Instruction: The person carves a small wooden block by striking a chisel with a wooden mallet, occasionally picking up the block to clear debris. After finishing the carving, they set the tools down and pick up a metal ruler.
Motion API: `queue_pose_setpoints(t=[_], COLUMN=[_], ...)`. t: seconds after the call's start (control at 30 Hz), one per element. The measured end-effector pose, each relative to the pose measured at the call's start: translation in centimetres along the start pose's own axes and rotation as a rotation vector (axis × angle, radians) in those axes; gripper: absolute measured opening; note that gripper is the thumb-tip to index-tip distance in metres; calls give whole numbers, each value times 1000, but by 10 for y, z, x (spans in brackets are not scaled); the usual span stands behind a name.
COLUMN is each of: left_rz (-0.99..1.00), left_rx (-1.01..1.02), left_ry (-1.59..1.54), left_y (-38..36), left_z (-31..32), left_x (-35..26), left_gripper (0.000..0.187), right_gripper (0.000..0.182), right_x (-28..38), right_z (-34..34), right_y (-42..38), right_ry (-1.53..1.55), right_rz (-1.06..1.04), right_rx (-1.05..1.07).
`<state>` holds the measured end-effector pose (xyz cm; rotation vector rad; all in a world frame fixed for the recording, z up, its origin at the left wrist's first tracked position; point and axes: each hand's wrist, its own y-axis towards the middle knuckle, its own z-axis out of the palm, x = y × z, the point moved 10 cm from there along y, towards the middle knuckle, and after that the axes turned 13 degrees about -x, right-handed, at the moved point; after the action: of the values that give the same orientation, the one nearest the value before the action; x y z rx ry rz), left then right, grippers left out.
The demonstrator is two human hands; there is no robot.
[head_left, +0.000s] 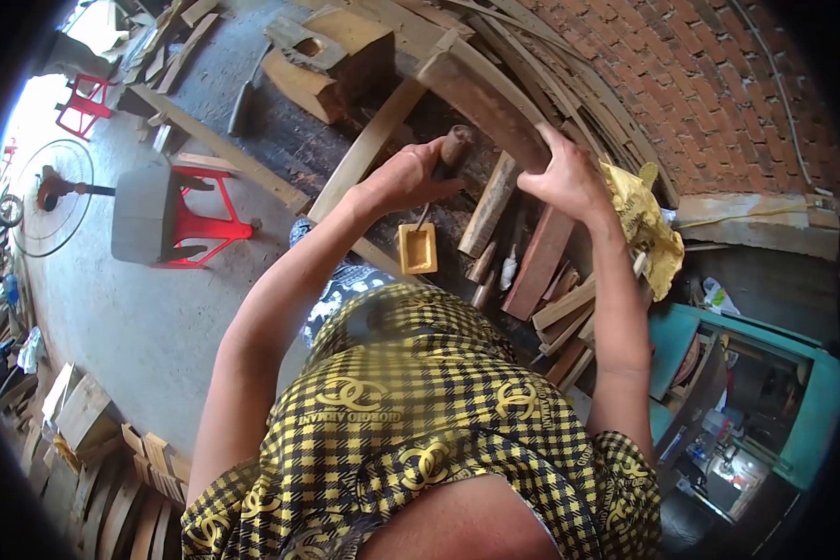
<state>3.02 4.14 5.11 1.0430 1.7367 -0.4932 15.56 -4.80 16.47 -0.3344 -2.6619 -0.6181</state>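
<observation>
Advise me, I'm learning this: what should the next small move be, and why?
Probably tap the tool handle lightly with the wooden bar: the left hand grips the handle, its shaft points toward the recessed block, and the right hand holds the bar nearby.

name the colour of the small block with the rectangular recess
The small block is golden yellow, showing in the head view.

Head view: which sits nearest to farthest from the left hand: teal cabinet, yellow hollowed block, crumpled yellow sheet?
1. Yellow hollowed block, just below the left hand.
2. Crumpled yellow sheet, off to the right.
3. Teal cabinet, far lower right.
</observation>
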Motion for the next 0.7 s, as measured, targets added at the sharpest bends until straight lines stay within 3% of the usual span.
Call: queue_pose_setpoints(t=[0.03, 0.1, 0.17, 0.23, 0.3, 0.33, 0.37, 0.4, 0.43, 0.5, 0.7], left_rz=[26, -34, -54, -120, -108, -130, -115, -145, -178, -192, -181], left_rx=[-16, -14, -13, 12, -6, 13, 14, 11, 9, -14, -21], left_ry=[-5, 19, -23, -65, -88, -62, -63, -54, -44, -48, -37], left_y=[1, -1, -4, -7, -9, -10, -10, -10, -12, -10, -16], left_z=[0, 1, -6, -4, -8, -8, -9, -10, -10, -10, -8], left_x=[-2, 8, -2, 8, 9, 10, 6, 8, 8, 4, 0], left_gripper=[35, 30, 29, 29, 30, 31, 31, 31, 31, 30, 30], right_gripper=[40, 32, 23, 21, 26, 34, 48, 61, 65, 74, 66], right_x=[-18, -65, -74, -114, -159, -188, -226, -220, -232, -228, -194], right_z=[9, 40, 44, 55, 64, 68, 72, 62, 58, 56, 48], right_y=[-8, -59, -89, -132, -182, -210, -245, -258, -278, -297, -282], right_ry=[281, 710, 978, 897, 622, 433, 274, 145, -91, -420, -597], right_rz=[155, 668, 855, 1012, 1159, 1169, 1142, 1192, 1102, 1191, 1156], right_rx=[58, 270, 239, 67, -14, -86, -307, -335, -416, -237, -268])
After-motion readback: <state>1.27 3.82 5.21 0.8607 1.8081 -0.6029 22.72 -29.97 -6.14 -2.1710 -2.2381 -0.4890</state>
